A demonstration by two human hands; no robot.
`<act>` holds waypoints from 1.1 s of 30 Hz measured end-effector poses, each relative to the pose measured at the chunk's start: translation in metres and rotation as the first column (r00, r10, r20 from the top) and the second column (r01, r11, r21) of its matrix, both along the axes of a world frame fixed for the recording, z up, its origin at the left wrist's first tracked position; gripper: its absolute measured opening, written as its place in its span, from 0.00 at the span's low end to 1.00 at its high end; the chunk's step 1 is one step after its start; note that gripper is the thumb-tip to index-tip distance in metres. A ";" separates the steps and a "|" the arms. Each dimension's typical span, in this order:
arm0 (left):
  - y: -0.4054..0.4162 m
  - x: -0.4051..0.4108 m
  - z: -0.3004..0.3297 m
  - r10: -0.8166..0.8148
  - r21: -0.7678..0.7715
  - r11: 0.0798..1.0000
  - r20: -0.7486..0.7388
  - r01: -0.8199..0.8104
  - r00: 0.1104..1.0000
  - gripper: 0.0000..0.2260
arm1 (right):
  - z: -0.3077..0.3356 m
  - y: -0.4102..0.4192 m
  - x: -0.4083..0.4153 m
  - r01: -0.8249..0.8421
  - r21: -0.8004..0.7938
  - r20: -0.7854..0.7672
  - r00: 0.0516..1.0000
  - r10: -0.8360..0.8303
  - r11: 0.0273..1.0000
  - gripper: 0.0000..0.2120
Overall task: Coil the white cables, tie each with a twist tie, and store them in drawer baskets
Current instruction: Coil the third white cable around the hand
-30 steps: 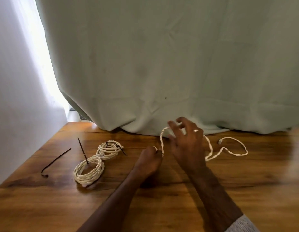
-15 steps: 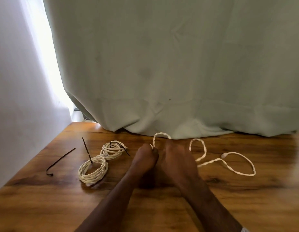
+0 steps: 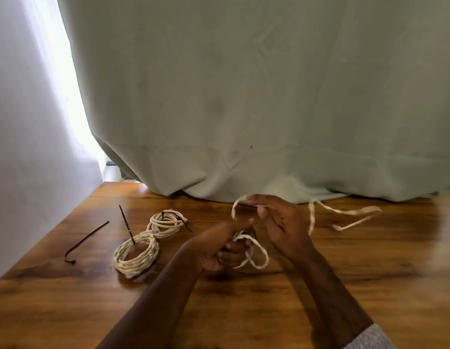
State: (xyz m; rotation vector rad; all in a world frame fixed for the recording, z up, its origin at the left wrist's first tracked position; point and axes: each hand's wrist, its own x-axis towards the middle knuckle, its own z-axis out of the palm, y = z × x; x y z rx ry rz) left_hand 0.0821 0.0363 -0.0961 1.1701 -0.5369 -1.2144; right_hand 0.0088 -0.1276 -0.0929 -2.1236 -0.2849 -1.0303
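While your left hand (image 3: 220, 248) grips loops of the white cable (image 3: 254, 250) above the wooden surface (image 3: 370, 273), your right hand (image 3: 279, 222) pinches its strand; two tied coils (image 3: 137, 253) lie toward the left edge, and a green curtain (image 3: 244, 96) drapes the far edge.

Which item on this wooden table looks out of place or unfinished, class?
Nothing is spilled or damaged. One oddity: the nearer coiled white cable has a dark twist tie sticking straight up rather than wrapped flat. A spare dark tie lies loose at the left. Both hands hold the uncoiled cable.
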 end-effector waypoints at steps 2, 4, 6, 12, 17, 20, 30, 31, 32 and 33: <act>-0.003 0.002 0.001 0.051 -0.137 0.989 -0.075 -0.061 0.996 0.21 | -0.007 -0.004 -0.001 -0.110 0.122 -0.101 0.987 0.123 0.986 0.12; -0.004 0.002 0.004 0.102 -0.224 0.966 -0.121 -0.127 0.987 0.21 | -0.011 0.000 -0.004 -0.179 0.353 -0.172 0.952 0.252 0.918 0.15; -0.002 0.004 0.004 0.157 -0.246 0.952 -0.118 -0.182 0.981 0.20 | -0.012 0.005 -0.004 -0.190 0.439 -0.200 0.932 0.302 0.878 0.20; -0.001 0.009 -0.004 0.358 -0.207 0.906 -0.089 -0.369 0.929 0.21 | -0.018 0.008 0.003 -0.214 0.575 -0.205 0.897 0.392 0.790 0.23; 0.003 0.015 -0.007 0.398 -0.201 0.890 -0.092 -0.408 0.913 0.21 | -0.008 0.001 -0.001 -0.314 0.508 -0.249 0.838 0.485 0.802 0.16; 0.001 0.016 -0.008 0.404 -0.208 0.889 -0.060 -0.408 0.913 0.22 | -0.005 -0.001 -0.004 -0.341 0.572 -0.300 0.760 0.577 0.746 0.18; 0.000 0.006 -0.006 0.320 -0.113 0.946 0.199 -0.303 0.926 0.25 | 0.013 -0.002 -0.012 -0.280 0.660 -0.293 0.759 0.581 0.697 0.10; -0.001 0.004 -0.005 0.279 -0.106 0.959 0.195 -0.263 0.940 0.27 | 0.014 -0.004 -0.012 -0.260 0.602 -0.300 0.803 0.516 0.755 0.09; -0.001 0.002 -0.004 0.229 -0.109 0.971 0.176 -0.213 0.957 0.28 | 0.015 -0.005 -0.011 -0.213 0.548 -0.293 0.857 0.425 0.809 0.08; -0.001 0.001 -0.004 0.172 -0.126 0.980 0.145 -0.155 0.974 0.29 | 0.015 -0.005 -0.009 -0.152 0.515 -0.272 0.904 0.330 0.843 0.08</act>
